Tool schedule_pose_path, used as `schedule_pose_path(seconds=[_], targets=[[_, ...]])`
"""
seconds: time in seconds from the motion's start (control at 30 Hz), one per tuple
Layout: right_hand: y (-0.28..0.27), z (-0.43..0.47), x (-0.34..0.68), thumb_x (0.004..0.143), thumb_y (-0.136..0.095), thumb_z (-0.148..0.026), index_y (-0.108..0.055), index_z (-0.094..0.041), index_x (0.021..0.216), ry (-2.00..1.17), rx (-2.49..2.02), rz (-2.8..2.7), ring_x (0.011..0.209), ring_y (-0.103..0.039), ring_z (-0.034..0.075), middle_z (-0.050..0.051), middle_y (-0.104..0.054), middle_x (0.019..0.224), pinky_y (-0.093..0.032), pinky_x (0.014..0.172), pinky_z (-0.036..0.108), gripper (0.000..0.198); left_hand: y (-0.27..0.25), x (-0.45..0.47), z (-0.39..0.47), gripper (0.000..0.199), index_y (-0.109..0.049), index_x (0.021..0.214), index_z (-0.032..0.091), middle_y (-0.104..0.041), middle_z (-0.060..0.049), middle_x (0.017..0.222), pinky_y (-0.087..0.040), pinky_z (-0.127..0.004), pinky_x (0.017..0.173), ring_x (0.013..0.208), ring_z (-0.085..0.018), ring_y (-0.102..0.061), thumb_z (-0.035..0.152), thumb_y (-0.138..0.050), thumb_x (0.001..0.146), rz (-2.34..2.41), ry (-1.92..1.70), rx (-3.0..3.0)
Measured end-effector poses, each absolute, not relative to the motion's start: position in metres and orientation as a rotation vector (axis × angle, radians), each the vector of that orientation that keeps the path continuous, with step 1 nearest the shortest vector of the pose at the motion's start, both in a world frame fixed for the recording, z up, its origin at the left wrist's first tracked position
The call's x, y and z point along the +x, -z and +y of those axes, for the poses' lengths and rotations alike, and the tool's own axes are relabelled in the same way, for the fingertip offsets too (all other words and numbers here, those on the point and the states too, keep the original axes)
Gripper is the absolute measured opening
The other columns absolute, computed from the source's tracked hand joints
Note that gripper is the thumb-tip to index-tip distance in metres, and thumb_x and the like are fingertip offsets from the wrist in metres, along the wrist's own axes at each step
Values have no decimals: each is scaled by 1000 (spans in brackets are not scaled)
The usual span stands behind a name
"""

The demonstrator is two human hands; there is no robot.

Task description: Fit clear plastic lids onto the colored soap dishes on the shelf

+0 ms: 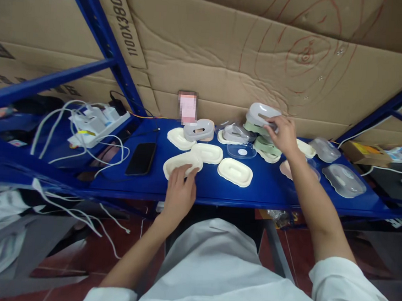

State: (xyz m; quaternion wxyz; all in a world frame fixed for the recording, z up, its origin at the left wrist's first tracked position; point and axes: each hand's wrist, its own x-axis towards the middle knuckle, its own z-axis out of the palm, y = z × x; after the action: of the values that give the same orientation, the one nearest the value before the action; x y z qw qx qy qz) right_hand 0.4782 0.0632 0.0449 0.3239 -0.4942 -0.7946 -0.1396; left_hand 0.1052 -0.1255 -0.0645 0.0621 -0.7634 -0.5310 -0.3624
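Observation:
My left hand (180, 188) is closed on the near rim of a cream oval dish (172, 163), its fingertips reaching inside. On the right, my right hand (284, 132) pinches the edge of a grey oval dish (260, 109), which sits over a green piece (252, 126). Another green piece (268, 147) lies just below that hand. Two flat cream oval pieces, one in the middle (207, 153) and one nearer the front (236, 171), lie between my hands. Behind them stand a grey slotted piece (199, 130) and a clear lid (241, 150).
A black phone (141, 158) lies left of the dishes, near a power strip (97, 127) with tangled white cables. A second phone (187, 107) leans against the cardboard. Clear covers (344, 180) and a small carton (366, 154) are at the right. Blue posts (123, 78) frame the shelf.

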Motion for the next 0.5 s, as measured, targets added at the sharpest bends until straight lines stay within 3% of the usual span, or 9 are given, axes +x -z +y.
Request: schedule_pose_path(seconds=[0.13, 0.27, 0.4, 0.5], targets=[[-16, -30, 444, 107, -58, -43, -71, -22, 117, 342, -1161, -2117, 112, -72, 28, 9, -80, 113, -44, 112, 50, 27, 59, 132, -117, 55, -42, 162, 24, -42, -14, 169, -39, -54, 126, 156, -32, -42, 19, -43, 107, -1333, 947, -2690], [16, -94, 414, 109, -56, -35, -69, -23, 121, 209, -1123, -2200, 113, -73, 25, 8, -80, 119, -42, 118, 49, 22, 60, 143, -105, 59, -35, 167, 25, -35, -13, 174, -34, -56, 130, 160, -33, -36, 25, -46, 109, -1268, 913, -2816], [35, -105, 392, 109, -57, -40, -63, -21, 140, 62, -1162, -2338, 132, -67, 27, 12, -73, 138, -38, 123, 53, 37, 65, 139, -103, 65, -27, 170, 26, -31, -14, 176, -36, -53, 130, 163, -31, -31, 26, -49, 108, -1236, 1029, -2849], [44, -102, 384, 109, -56, -38, -58, -20, 150, 2, -1124, -2465, 141, -61, 28, 14, -68, 147, -35, 127, 57, 44, 68, 134, -106, 64, -30, 169, 25, -31, -14, 176, -36, -54, 130, 163, -31, -31, 26, -51, 108, -1234, 1065, -2830]])
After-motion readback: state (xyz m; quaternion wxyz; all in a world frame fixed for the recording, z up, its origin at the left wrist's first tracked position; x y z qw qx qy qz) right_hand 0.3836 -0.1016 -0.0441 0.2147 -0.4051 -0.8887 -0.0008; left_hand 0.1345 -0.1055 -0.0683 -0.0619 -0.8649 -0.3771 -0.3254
